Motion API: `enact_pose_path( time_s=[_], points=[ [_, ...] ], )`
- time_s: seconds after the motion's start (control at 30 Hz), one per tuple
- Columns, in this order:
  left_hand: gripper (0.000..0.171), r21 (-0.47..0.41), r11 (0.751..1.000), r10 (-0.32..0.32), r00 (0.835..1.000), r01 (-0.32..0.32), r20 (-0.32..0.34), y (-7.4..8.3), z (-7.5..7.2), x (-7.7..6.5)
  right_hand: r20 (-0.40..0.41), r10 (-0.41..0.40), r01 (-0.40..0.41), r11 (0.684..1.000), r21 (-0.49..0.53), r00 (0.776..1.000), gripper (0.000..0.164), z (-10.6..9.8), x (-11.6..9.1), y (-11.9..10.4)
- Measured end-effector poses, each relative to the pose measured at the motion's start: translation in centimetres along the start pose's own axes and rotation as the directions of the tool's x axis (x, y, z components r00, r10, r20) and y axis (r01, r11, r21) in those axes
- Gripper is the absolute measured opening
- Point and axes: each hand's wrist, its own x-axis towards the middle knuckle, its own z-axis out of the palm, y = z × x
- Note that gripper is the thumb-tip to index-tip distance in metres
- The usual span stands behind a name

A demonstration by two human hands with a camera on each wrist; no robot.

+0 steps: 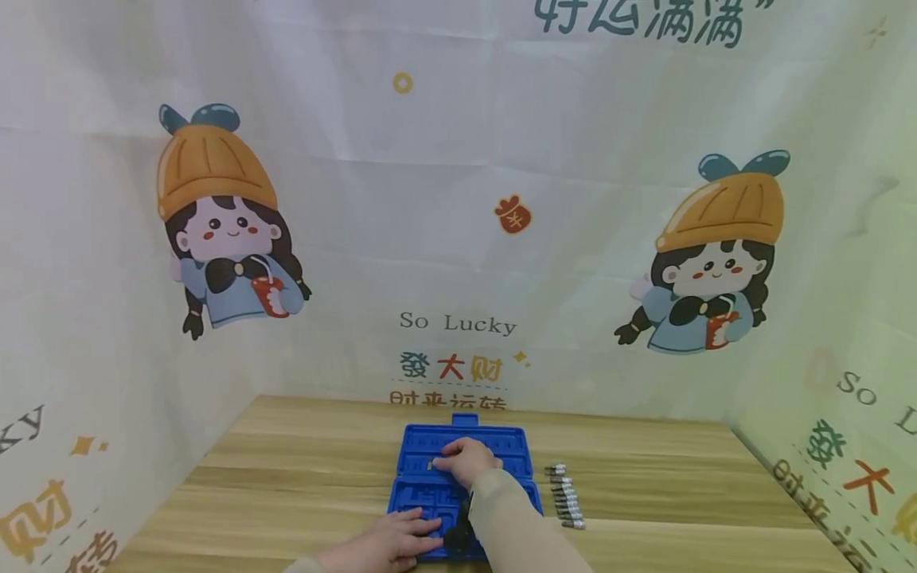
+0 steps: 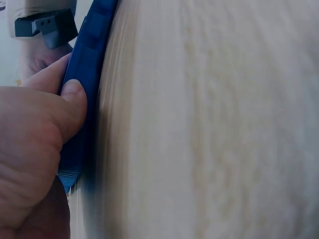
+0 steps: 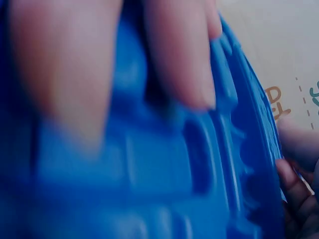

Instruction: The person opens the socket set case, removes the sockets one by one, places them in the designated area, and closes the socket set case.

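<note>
A blue plastic tool case (image 1: 415,495) lies unfolded on the table, with moulded slots in both halves. My left hand (image 1: 390,541) holds its near left edge, the thumb (image 2: 73,92) against the side wall and the other fingers over the top. Above the far half, my right hand (image 1: 469,461) pinches a small metallic bit (image 1: 431,464) between thumb and fingertips, at the left of that half. In the right wrist view the fingers (image 3: 182,59) blur close over the slots, and the bit is mostly hidden.
Several silver bit sockets (image 1: 566,503) lie in a column on the wooden table (image 1: 645,477), right of the case. A black wrist camera (image 1: 458,535) overlaps the near half in the head view. A printed cloth backdrop (image 1: 458,263) stands behind and at both sides.
</note>
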Motion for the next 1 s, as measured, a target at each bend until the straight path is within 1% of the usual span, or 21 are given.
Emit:
enact_pose_path(
  time_s=[0.03,0.13,0.23,0.33,0.47,0.6,0.73,0.83,0.9,1.0],
  points=[
    [0.040,-0.008,1.000,0.006,1.000,-0.006,-0.002,0.0,0.0,0.0,-0.005,0.012,-0.012,1.000,-0.004,1.000,0.021,0.1,0.1,0.2],
    [0.041,-0.050,0.999,-0.004,1.000,0.005,0.009,-0.1,0.0,0.0,-0.024,0.039,-0.040,0.998,-0.041,0.999,0.019,0.4,0.4,0.5],
    [0.041,-0.074,0.997,-0.030,0.999,0.031,0.021,-0.1,0.1,0.1,-0.022,0.085,-0.087,0.994,-0.069,0.996,0.016,0.4,0.6,0.5],
    [0.040,-0.054,0.998,-0.030,0.999,0.031,0.012,0.0,0.1,0.1,-0.018,0.144,-0.145,0.987,-0.074,0.989,0.016,0.3,0.6,0.3],
    [0.039,-0.026,0.999,-0.028,1.000,0.028,0.007,0.3,-0.1,0.2,-0.013,0.188,-0.189,0.980,-0.058,0.982,0.017,0.3,0.7,0.1],
    [0.039,-0.018,1.000,-0.015,1.000,0.015,0.001,0.4,-0.1,0.2,0.004,0.200,-0.199,0.978,-0.067,0.980,0.014,0.4,1.2,0.3],
    [0.038,0.012,1.000,0.020,0.999,-0.019,-0.026,0.2,0.2,0.2,0.023,0.190,-0.187,0.977,-0.097,0.981,0.015,0.4,1.5,0.5],
    [0.039,0.028,0.999,0.034,0.999,-0.033,-0.034,0.1,0.3,0.1,0.035,0.177,-0.174,0.981,-0.083,0.984,0.013,0.2,1.3,0.4],
    [0.039,0.030,0.999,0.034,0.999,-0.033,-0.036,0.0,0.3,0.1,0.038,0.170,-0.167,0.984,-0.064,0.985,0.010,0.1,1.2,0.3],
    [0.040,0.003,1.000,0.017,0.999,-0.017,-0.032,0.0,0.4,0.0,0.037,0.154,-0.153,0.987,-0.041,0.987,0.008,0.0,1.0,0.2]
  ],
)
